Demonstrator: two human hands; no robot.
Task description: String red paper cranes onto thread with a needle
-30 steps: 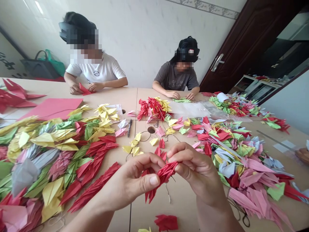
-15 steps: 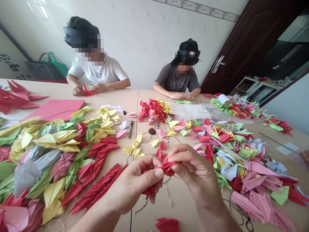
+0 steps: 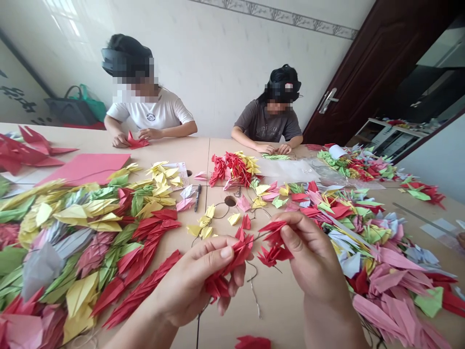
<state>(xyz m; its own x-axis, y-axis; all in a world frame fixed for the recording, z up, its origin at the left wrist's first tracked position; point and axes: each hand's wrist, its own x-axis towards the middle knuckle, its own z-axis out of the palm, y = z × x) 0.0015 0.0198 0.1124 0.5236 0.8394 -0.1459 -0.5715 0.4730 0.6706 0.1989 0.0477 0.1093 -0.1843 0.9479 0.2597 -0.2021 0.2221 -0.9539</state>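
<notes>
A string of red origami cranes [image 3: 232,261] stretches between my two hands. My left hand [image 3: 196,276] pinches its lower bunch between thumb and fingers, and a dark thread hangs below. My right hand [image 3: 312,257] holds the other end, with several red cranes [image 3: 274,249] bunched at its fingertips. Beneath my left wrist lies a long red crane string [image 3: 141,291] on the table. A loose red crane [image 3: 245,222] stands just beyond my hands, and a pale wire [image 3: 254,293] dangles below them.
Heaps of yellow, green, grey and pink paper cranes [image 3: 72,232] cover the left of the table, and more [image 3: 381,261] cover the right. A black pen [image 3: 197,197] lies ahead. Two seated people work opposite, one with red paper [image 3: 136,141].
My hands have drawn apart, with the right one moving up and to the right. The red crane string now spreads out between them instead of bunching at my fingers.
</notes>
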